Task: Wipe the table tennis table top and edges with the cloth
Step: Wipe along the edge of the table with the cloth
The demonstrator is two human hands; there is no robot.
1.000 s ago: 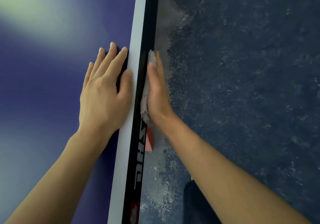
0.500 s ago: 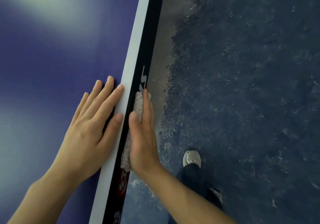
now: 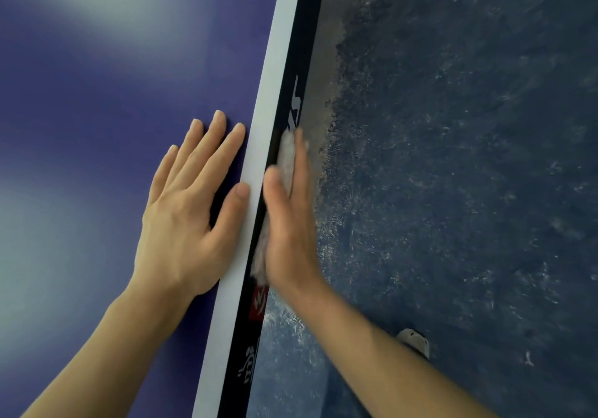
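The blue table tennis table top (image 3: 97, 126) fills the left half, bordered by a white line (image 3: 275, 78) and a black side edge (image 3: 307, 45) with printed lettering. My left hand (image 3: 191, 210) lies flat on the top, fingers straight, thumb on the white line. My right hand (image 3: 288, 230) presses a pale grey cloth (image 3: 286, 159) against the black side edge with straight fingers. Most of the cloth is hidden under the palm; it shows above the thumb and below the heel of the hand.
To the right of the table lies worn dark blue floor (image 3: 469, 191) with a bare grey patch (image 3: 326, 62) along the table. A white shoe (image 3: 415, 341) shows beside my right forearm. A red logo (image 3: 259, 303) sits on the edge below the cloth.
Both hands have slid back along the table edge toward me with the cloth between one second ago and half a second ago. Since then they shifted a little forward along the lettering.
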